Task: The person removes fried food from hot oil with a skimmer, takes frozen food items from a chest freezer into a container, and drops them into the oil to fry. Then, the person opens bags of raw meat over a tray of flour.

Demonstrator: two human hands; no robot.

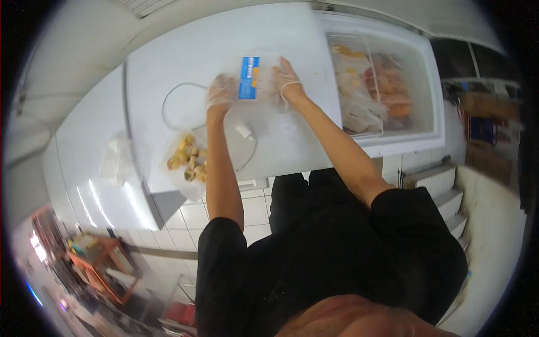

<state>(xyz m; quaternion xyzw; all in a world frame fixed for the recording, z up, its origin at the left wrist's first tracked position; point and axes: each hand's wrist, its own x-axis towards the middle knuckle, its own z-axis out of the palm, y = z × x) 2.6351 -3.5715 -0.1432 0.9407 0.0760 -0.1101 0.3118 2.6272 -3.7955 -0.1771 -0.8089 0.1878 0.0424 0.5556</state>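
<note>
A clear, flat package with a blue and yellow label [249, 78] lies on the white freezer top [286, 33], between my two hands. Both hands wear thin clear gloves. My left hand [220, 94] is at the package's left edge, its fingers blurred. At the right edge is my right hand [289, 83], with its fingers pointing up and partly apart. Whether the fingers grip the package is hard to tell. Closer to my body, a white plug [245, 132] with a thin cable rests on the surface.
Left of my left forearm sits a plastic bag of yellowish-brown pieces [188, 159], with a crumpled clear bag [119, 161] further left. An open freezer compartment [435, 95] at the right holds bagged food [390, 87]. Steps [443, 202] stand at the lower right.
</note>
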